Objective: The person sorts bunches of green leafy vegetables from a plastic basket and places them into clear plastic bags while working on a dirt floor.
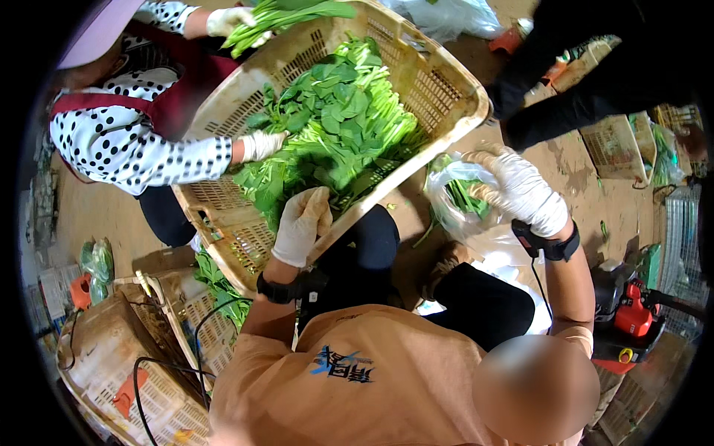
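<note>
Left hand (301, 227): fingers bunched at the crate's (439, 82) near edge (anything pinched? cannot tell). Right hand (520, 186): fingers bent over the bag (449, 180), whether gripping it cannot tell; greens (349, 111) lie in the crate, some in the bag. Risk, judged: uneven pull could tear the thin bag, spilling stems.

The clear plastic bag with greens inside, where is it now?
In the head view, the clear plastic bag is right of centre, at the person's gloved right hand, just outside the large crate.
</note>
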{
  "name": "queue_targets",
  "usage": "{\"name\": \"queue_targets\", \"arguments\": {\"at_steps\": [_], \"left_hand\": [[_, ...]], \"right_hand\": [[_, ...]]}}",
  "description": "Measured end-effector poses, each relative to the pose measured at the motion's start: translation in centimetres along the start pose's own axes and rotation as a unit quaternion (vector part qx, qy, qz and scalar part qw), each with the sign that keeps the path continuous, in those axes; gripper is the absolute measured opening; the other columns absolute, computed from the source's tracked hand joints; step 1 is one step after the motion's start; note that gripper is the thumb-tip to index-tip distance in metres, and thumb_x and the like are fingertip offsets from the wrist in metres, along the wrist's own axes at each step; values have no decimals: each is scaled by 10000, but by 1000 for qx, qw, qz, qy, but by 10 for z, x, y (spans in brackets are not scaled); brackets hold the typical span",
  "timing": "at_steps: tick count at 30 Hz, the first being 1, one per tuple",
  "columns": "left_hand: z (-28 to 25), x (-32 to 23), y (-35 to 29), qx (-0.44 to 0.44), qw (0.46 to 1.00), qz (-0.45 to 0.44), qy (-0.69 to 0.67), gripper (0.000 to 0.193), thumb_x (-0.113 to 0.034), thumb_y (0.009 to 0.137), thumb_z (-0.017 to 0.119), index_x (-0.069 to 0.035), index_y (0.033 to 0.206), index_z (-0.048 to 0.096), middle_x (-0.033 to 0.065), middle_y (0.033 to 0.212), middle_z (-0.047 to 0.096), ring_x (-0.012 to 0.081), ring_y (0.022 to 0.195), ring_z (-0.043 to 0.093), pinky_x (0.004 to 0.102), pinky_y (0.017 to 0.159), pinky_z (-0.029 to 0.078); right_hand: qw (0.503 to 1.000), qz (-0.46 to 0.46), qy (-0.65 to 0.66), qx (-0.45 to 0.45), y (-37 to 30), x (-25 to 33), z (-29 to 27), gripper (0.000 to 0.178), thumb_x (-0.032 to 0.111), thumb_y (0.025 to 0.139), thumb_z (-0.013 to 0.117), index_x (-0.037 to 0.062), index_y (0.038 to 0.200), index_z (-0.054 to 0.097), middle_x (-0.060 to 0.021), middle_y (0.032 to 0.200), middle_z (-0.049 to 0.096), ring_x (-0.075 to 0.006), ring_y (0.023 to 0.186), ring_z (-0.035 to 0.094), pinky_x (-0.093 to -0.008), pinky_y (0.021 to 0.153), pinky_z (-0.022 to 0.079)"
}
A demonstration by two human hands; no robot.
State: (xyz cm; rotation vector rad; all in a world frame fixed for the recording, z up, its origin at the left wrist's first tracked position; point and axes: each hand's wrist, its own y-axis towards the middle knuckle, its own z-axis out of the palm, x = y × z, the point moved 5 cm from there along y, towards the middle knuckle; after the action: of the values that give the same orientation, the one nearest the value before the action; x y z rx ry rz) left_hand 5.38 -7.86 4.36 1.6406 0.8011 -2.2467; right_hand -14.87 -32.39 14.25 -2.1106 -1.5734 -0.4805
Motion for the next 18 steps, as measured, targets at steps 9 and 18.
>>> {"name": "queue_targets", "arguments": {"at_steps": [9,18], "left_hand": [[-134,-20,0,-86,925,11,371,312,-271,855,601,-10,1023,631,111,893,663,170,811,618,290,742,480],[-181,73,123,78,849,28,522,486,-406,781,622,-28,1085,633,154,1084,642,283,1021,588,335,909,434]], "right_hand": [[996,40,-14,85,-62,109,-3,444,270,772,676,62,1149,569,-165,1153,572,-351,1059,550,-388,897,444],[969,225,88,-45,-142,105,68,412,63,769,670,0,1158,548,-172,1137,593,-302,1083,559,-351,934,418]]}}
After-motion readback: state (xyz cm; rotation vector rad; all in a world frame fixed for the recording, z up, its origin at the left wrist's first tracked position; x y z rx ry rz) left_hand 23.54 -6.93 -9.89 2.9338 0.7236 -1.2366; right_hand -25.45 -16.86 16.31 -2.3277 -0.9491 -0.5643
